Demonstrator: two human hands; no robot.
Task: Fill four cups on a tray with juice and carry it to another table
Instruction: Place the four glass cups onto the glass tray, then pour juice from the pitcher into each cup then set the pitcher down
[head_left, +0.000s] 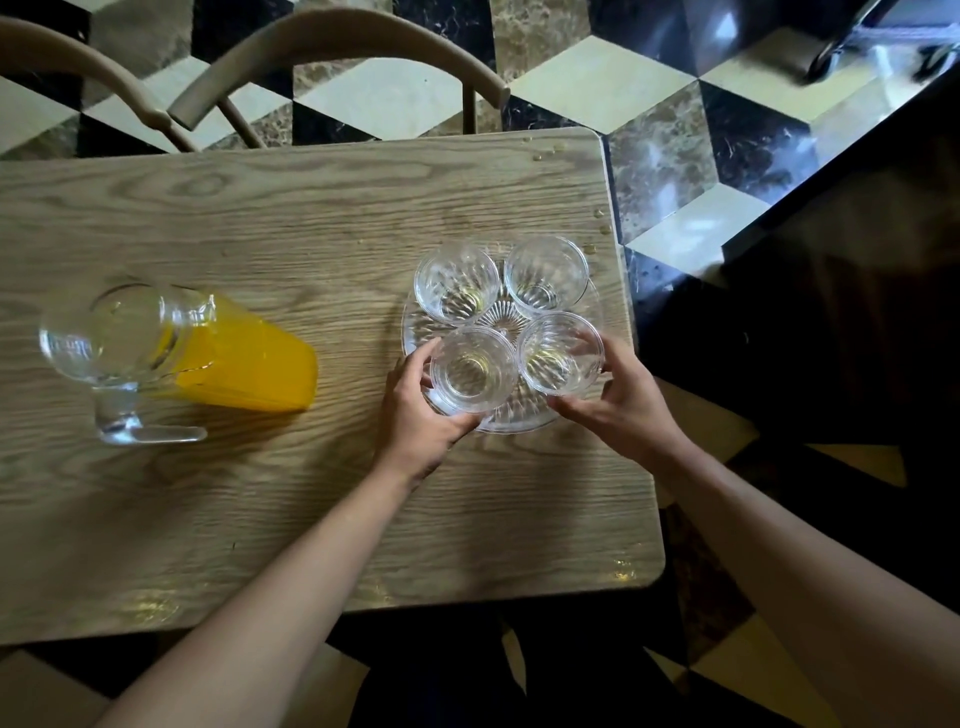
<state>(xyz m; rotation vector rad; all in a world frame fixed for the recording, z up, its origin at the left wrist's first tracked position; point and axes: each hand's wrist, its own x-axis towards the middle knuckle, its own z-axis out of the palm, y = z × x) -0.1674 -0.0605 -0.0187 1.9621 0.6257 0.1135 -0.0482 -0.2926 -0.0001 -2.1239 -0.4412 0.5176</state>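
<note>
A round clear glass tray (522, 422) sits near the right end of a wooden table (291, 218). Several clear ribbed cups stand on it, with only a faint yellow trace at their bottoms. My left hand (418, 415) wraps the near left cup (472, 370). My right hand (621, 400) grips the near right cup (560, 352). The far left cup (457, 281) and far right cup (545, 275) stand untouched. A glass jug of orange juice (208, 353) stands at the table's left, handle toward me.
Two wooden chair backs (332, 47) stand beyond the table's far edge. Small drops (597, 213) lie by the right edge. A dark counter (831, 286) fills the right side. The floor is checkered tile.
</note>
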